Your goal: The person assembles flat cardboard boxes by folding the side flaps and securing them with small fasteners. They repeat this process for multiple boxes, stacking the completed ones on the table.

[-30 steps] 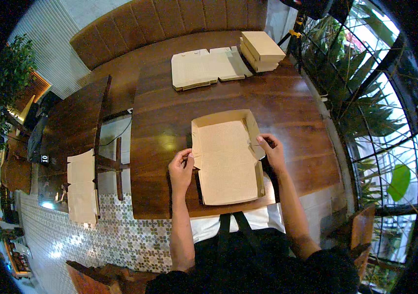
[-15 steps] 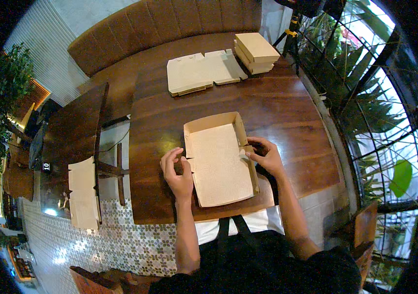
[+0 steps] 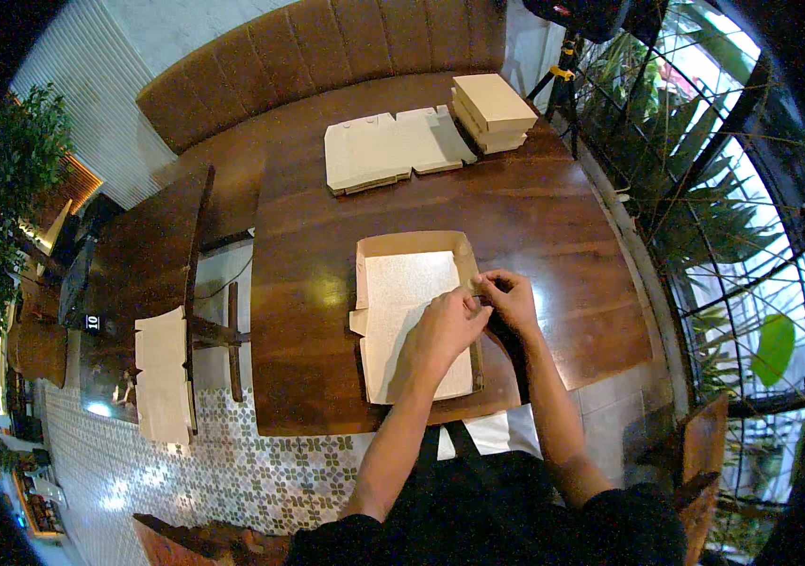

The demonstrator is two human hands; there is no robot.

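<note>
The right hand (image 3: 512,300) pinches the right wall (image 3: 465,259) of the cardboard box (image 3: 412,281) between thumb and forefinger; the left hand (image 3: 448,330), fingers curled narrow, reaches across to it, grip unclear. The open box sits near the table's (image 3: 581,255) front edge, left flap (image 3: 357,322) jutting outward.

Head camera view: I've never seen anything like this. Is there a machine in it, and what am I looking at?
There's no robot arm here, just a person's two bare hands. A wide fisheye camera worn on the head looks down, so straight edges bend. On the wooden table sits an open cardboard box. The left hand reaches across it to meet the right hand at its right wall. They seem to be fingering the cardboard there, though the grip is partly hidden. Farther back lie flat cardboard pieces, beside stacked boxes.
</note>
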